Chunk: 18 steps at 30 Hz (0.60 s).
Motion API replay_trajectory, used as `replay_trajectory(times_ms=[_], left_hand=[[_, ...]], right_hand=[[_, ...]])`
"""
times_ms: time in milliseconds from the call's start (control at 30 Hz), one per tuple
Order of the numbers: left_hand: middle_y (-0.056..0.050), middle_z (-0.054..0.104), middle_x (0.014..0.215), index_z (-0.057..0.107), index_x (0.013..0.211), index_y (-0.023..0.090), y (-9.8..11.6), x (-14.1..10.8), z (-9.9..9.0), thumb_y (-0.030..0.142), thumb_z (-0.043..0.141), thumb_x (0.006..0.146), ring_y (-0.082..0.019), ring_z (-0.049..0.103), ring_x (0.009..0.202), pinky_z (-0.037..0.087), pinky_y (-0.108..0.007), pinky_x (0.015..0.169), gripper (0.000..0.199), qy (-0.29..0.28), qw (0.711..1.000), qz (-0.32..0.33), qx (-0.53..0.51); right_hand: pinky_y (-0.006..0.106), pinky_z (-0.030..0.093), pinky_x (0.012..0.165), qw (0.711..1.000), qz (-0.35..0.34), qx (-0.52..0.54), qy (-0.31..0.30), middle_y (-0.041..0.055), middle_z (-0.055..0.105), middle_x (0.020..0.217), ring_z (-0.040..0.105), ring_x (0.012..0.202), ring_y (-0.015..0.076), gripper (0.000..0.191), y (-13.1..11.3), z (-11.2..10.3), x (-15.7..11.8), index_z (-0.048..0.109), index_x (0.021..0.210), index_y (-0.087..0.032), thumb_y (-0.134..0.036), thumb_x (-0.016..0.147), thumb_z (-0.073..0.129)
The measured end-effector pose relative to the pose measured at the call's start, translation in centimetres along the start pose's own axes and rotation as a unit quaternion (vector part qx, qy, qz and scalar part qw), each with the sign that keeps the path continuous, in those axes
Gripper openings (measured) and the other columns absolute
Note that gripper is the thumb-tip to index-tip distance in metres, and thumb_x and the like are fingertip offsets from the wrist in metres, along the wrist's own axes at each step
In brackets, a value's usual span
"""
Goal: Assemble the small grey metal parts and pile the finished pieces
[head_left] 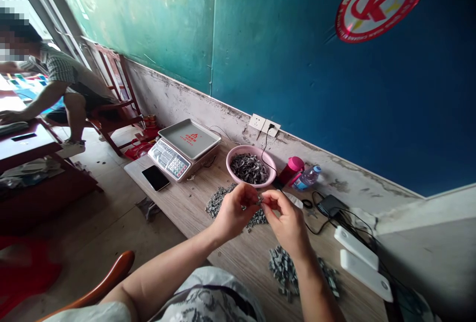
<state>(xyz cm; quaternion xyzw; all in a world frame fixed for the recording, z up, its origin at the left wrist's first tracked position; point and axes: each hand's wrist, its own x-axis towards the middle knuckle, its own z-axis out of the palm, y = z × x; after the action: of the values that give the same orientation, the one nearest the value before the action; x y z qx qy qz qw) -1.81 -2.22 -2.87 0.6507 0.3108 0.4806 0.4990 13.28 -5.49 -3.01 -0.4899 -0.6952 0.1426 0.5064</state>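
My left hand (238, 211) and my right hand (284, 217) meet above the table, fingertips pinched close together. Between them is a small grey piece (260, 199), mostly covered by the fingers, so its exact kind is unclear. Under and behind my left hand lies a heap of small grey parts (216, 201). Another pile of grey pieces (281, 268) spreads beneath my right forearm. Just beyond the hands stands a pink bowl (231, 167) filled with dark, flat, curled pieces (250, 167).
A digital scale (174, 159) and a phone (155, 178) occupy the table's left end. At the wall are a pink-lidded bottle (292, 168), a water bottle (307, 178), a plugged-in cord (266, 146) and white devices (366, 275). Another person (63, 79) sits at far left.
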Motion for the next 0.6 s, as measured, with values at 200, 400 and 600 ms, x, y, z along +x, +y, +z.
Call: replay_trajectory(times_ms=[200,400,600], left_hand=[[-0.002,0.055,0.078,0.049,0.086,0.014,0.2,-0.3,-0.4,0.011,0.06,0.073,-0.01,0.051,0.07,0.044,-0.021,0.064,0.017,-0.019,1.0,-0.002,0.019],[-0.003,0.056,0.079,0.051,0.087,0.013,0.8,-0.5,-0.7,0.011,0.059,0.074,-0.011,0.052,0.072,0.045,-0.022,0.066,0.015,-0.032,0.999,-0.004,0.02],[-0.006,0.061,0.089,0.051,0.1,0.014,1.3,-1.1,-0.5,0.015,0.051,0.084,-0.013,0.057,0.077,0.046,-0.023,0.071,0.015,-0.057,0.989,0.079,0.114]], right_hand=[[0.029,0.05,0.075,0.995,0.067,0.046,-0.062,0.005,0.062,0.09,0.06,0.081,0.0168,0.023,-0.1,-0.1,0.0,0.053,0.109,-0.02,-0.02,0.086,0.052],[0.029,0.05,0.072,0.987,0.11,0.087,-0.073,0.0043,0.061,0.084,0.059,0.077,0.0168,0.023,0.1,0.2,-0.2,0.054,0.107,-0.019,-0.022,0.084,0.054],[0.028,0.05,0.074,0.977,0.132,0.157,-0.06,0.0051,0.061,0.091,0.06,0.082,0.0168,0.024,-0.1,0.3,-0.6,0.053,0.107,-0.02,-0.024,0.084,0.056]])
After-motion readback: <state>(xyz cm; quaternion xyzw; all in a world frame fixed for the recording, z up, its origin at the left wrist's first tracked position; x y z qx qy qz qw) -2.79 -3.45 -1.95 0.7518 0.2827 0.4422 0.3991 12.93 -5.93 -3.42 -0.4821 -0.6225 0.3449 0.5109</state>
